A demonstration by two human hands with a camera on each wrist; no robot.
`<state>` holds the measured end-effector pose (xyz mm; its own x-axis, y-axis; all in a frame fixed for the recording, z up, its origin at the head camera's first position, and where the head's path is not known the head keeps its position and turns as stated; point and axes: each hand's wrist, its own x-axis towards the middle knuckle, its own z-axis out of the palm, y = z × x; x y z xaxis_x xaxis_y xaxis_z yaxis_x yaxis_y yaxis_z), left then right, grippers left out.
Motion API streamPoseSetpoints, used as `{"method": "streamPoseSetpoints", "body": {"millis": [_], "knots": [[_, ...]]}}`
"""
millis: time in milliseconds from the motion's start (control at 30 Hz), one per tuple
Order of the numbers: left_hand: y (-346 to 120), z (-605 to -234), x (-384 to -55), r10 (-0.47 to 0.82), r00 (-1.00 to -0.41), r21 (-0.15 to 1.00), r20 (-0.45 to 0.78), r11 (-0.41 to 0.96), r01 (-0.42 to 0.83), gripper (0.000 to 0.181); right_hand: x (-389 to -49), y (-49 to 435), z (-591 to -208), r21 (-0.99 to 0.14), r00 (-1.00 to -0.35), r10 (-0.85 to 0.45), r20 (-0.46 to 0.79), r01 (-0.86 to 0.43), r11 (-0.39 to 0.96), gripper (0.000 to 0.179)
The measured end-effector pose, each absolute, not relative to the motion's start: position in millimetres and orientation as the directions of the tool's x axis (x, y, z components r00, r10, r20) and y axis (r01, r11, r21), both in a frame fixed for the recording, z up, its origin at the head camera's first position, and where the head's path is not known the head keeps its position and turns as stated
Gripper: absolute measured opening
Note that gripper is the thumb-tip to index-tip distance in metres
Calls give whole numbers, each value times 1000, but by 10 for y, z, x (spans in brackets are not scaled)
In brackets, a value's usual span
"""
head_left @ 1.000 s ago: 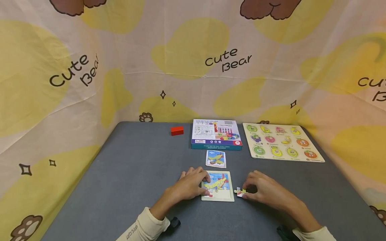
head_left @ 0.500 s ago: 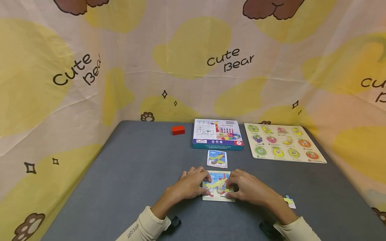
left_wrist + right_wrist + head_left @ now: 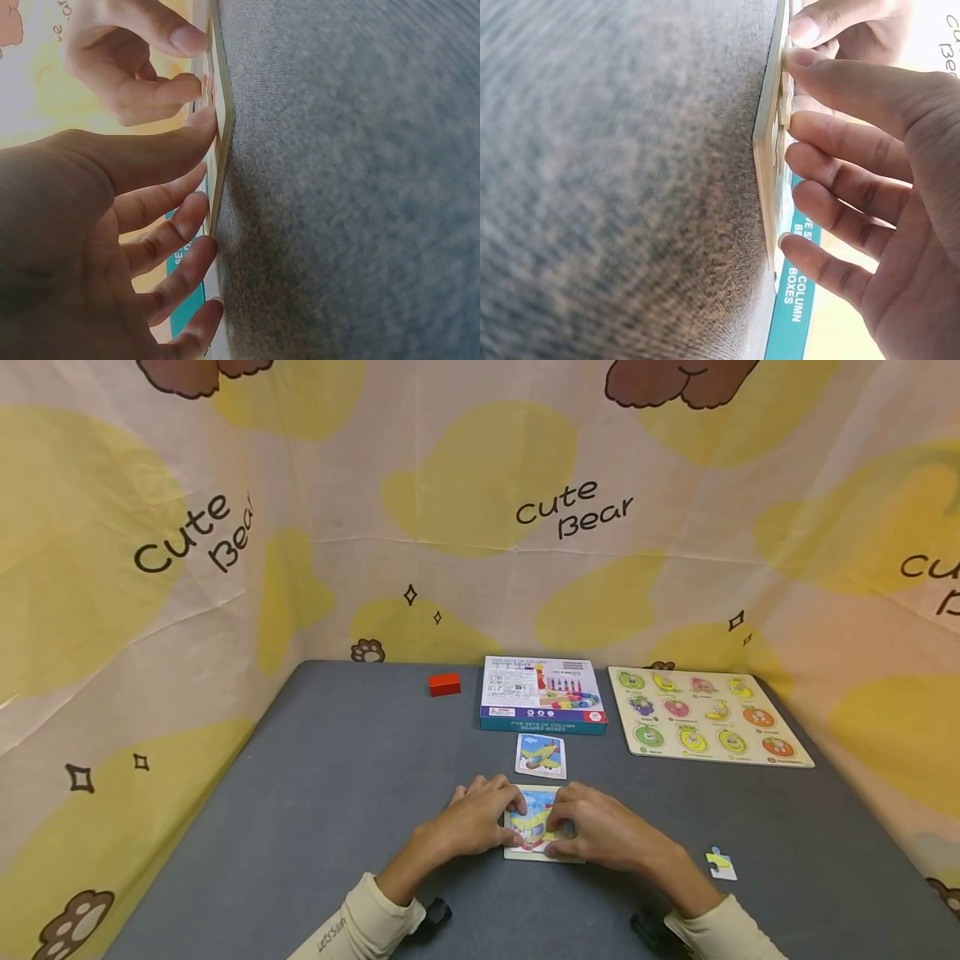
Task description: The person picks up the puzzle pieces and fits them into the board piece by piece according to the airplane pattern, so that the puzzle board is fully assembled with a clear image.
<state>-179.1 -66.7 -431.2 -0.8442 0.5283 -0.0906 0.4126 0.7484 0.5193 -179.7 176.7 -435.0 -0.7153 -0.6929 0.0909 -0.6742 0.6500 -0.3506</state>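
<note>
A small airplane jigsaw puzzle in a pale wooden tray (image 3: 525,856) lies in front of the person. My left hand (image 3: 476,817) rests at its left side, with thumb and index fingertips on the puzzle and the other fingers loosely bent along the edge. Between thumb and fingers, my right hand (image 3: 611,828) pinches a puzzle piece (image 3: 786,101), low over the lower part of the tray and slightly raised in the right wrist view. The right fingers partly cover the piece and the tray's right side. One loose puzzle piece (image 3: 723,865) lies on the table, right of the right forearm.
Just behind the tray lies an airplane picture card (image 3: 541,756). Farther back are a flat box of beaded columns (image 3: 542,695), a red block (image 3: 444,685) and a wooden fruit board (image 3: 708,714) at right. A printed cloth (image 3: 465,527) hangs round the grey table (image 3: 330,760).
My right hand has carried the piece leftward from beside the tray to over its lower middle, uncovering the loose piece at right. The left hand has stayed at the tray's left side.
</note>
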Motion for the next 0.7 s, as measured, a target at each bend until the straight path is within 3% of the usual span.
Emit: {"method": "streamPoseSetpoints", "body": {"millis": [500,700], "knots": [[-668,-4299,-1805,531,-839,512,-117,756,407,31,-1778,1751,-4333,-418,-709,-704,40,-652,632,6],[-669,-4299,-1809,529,-840,514,-119,757,404,31,-1789,1734,-4331,-416,-699,-715,39,-661,624,12]]}}
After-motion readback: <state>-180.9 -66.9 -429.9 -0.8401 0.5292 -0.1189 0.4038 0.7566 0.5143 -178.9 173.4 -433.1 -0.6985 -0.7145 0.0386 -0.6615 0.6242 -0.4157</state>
